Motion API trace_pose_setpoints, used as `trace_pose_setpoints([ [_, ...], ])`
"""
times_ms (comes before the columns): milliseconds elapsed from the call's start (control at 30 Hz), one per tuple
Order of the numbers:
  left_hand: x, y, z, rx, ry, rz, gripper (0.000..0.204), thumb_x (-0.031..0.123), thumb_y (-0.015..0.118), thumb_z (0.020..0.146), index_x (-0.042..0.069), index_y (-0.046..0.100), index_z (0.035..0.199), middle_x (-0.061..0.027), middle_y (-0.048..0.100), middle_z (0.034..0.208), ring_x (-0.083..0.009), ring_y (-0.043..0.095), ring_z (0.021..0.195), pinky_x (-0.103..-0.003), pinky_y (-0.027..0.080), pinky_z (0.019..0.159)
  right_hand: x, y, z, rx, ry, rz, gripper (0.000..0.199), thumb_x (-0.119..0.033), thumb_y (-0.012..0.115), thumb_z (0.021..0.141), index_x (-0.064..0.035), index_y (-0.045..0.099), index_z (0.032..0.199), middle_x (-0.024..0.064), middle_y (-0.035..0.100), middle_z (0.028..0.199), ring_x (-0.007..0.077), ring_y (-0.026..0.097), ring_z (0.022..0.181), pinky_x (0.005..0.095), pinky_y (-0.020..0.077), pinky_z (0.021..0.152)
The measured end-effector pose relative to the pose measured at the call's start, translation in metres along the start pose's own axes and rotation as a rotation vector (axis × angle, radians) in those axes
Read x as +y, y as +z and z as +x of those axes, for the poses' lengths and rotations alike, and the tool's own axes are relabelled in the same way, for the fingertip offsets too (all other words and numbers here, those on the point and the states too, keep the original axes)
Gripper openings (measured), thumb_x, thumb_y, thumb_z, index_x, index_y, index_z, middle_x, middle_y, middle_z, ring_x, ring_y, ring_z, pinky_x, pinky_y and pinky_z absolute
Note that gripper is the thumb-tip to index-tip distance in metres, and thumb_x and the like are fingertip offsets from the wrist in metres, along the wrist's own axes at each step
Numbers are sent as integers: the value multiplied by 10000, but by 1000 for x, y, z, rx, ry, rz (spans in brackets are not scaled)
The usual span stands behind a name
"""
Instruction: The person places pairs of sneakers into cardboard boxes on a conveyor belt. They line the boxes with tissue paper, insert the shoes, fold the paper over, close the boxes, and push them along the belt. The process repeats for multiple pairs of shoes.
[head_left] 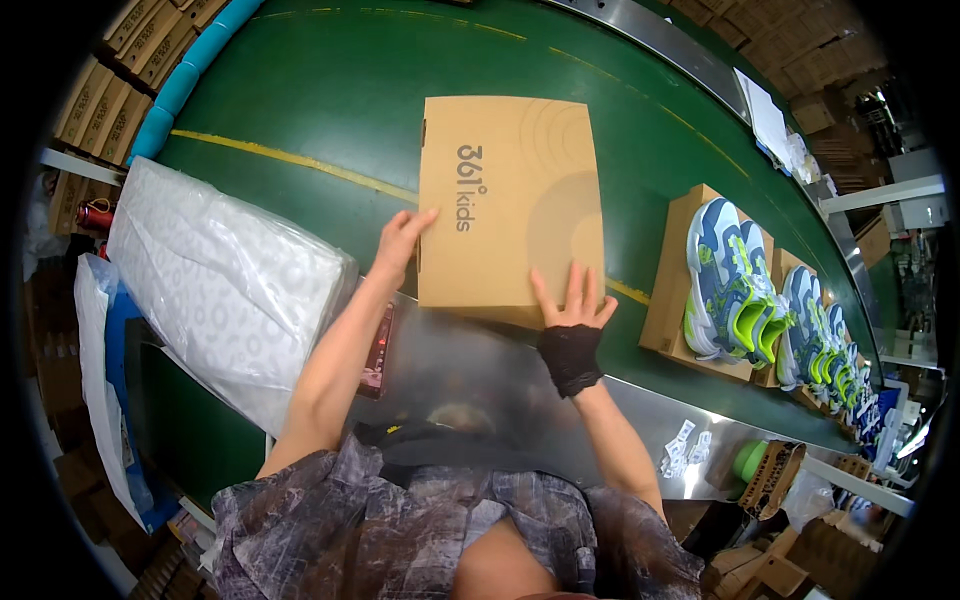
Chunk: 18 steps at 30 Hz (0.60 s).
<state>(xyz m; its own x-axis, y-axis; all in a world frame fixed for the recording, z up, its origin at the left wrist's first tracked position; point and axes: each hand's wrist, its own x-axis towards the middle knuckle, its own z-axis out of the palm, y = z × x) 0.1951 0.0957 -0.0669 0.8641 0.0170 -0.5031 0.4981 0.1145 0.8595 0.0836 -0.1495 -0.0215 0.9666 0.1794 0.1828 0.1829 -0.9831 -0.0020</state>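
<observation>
Cardboard box (510,205), lid closed, is lying on the green conveyor belt (330,110) while left hand (403,240) and right hand (572,300) are pressing flat, ungrasping.

matt cardboard box (510,205), smooth green belt (330,110), perhaps glossy plastic wrap (225,285)

Shoe factory packing line, seen from a worker's station.

A long green conveyor belt (330,90) is running across the scene, carrying a closed cardboard shoebox (510,200) and, to the right, a row of open boxes (668,300) with blue, white and lime sneakers (728,280) lying on top. Stacks of brown cartons (100,100) are piling up at the far left and far right, and a plastic-wrapped bundle of printed sheets (220,280) is sitting at the near left beside the belt's metal edge (660,400).
</observation>
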Motion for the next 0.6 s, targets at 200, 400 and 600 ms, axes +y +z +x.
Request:
trace_pose_setpoints([
  [200, 69, 21, -21, -469, -157, -347, 597, 500, 467, 779, 56, 474, 1179, -107, 531, 1132, -228, 520, 1014, -366, 429, 824, 39, -80, 44, 119, -86, 115, 616, -32, 543, 592, -192, 491, 1185, 156, 441, 1224, 297, 427, 1125, 490, 266, 902],
  [400, 117, -6, -85, -422, -179, -441, 614, 552, 453, 750, 122, 479, 1188, -93, 524, 1118, -221, 510, 981, -400, 420, 799, 91, -158, 34, 677, -72, 125, 467, -68, 671, 656, -71, 528, 1100, 172, 494, 1167, 314, 488, 1056, 385, 389, 882],
  [600, 141, -71, -159, -246, -5, -566, 463, 422, 439, 843, 61, 496, 1128, -87, 578, 1019, -167, 589, 833, -300, 510, 689, 236, -105, -63, 86, 562, -349, 559, -411, 687, 675, -181, 537, 1161, 160, 374, 1303, 307, 404, 1171, 463, 308, 937],
])
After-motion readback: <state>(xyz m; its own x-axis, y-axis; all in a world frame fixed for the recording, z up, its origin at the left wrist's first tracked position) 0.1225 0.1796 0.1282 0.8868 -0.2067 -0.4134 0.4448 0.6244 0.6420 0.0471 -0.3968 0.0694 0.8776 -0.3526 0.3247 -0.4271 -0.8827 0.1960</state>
